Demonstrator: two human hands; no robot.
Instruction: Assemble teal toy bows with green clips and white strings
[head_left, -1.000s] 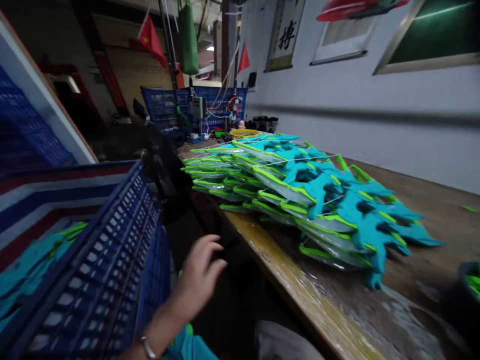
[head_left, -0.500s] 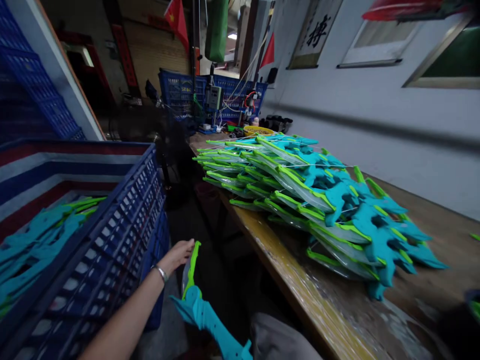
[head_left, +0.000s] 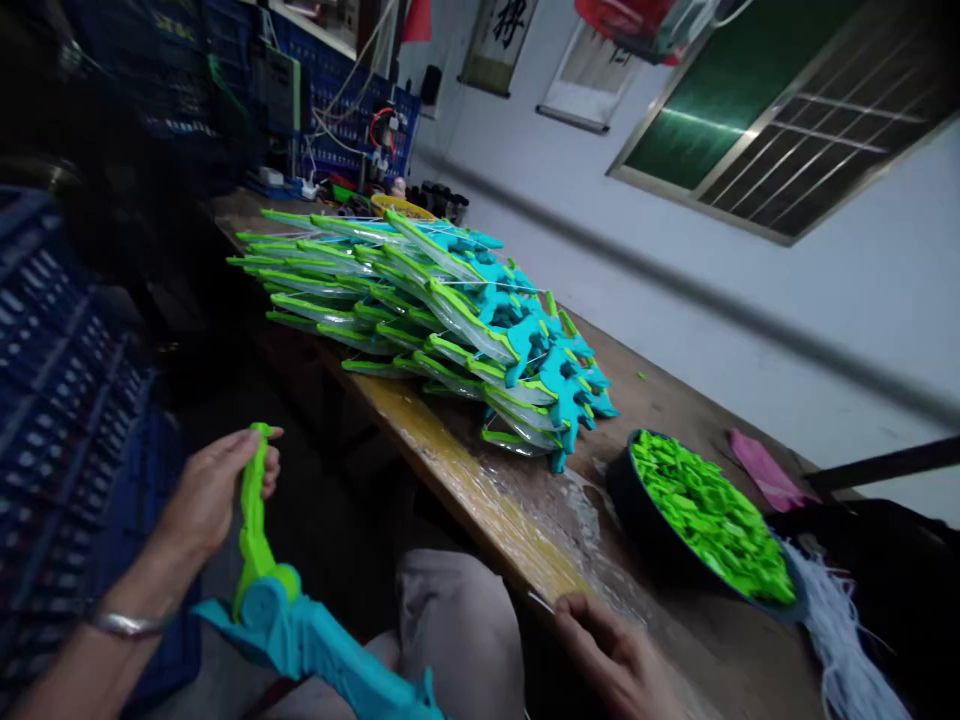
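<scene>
"Calligraphy scrolls (head_left: 499, 45) hang on the pale wall, and below them a brown surface (head_left: 660, 400) runs back with a heap of turquoise-and-lime toy bows (head_left: 480, 310) on it. Where's the loose one?"

"Off the surface, low and left of its near edge. It's a turquoise plastic bow frame (head_left: 330, 640) with a lime limb (head_left: 255, 510) at its upper end."

"Which hand is nearer?"

"The left hand (head_left: 202, 500); it's already touching, thumb and fingers closed round the limb's top. From there the limb drops steeply, then the frame slants down to the right, across the front of the knees (head_left: 465, 610)."

"And the right hand (head_left: 622, 655)?"

"Well apart, over to the right by the surface's edge, fingertips pinched on a thin white piece (head_left: 540, 603). The frame lies to its left."

"String?"

"Could be, like the white strands (head_left: 847, 620) beside the basin of lime plastic parts (head_left: 712, 510), but it's too fine to tell."

"What else is lost?"

"The frame's lower end is cut off by the bottom of the view, the left palm is turned out of sight, and the blue crates (head_left: 67, 400) are blurred and dark."
</scene>
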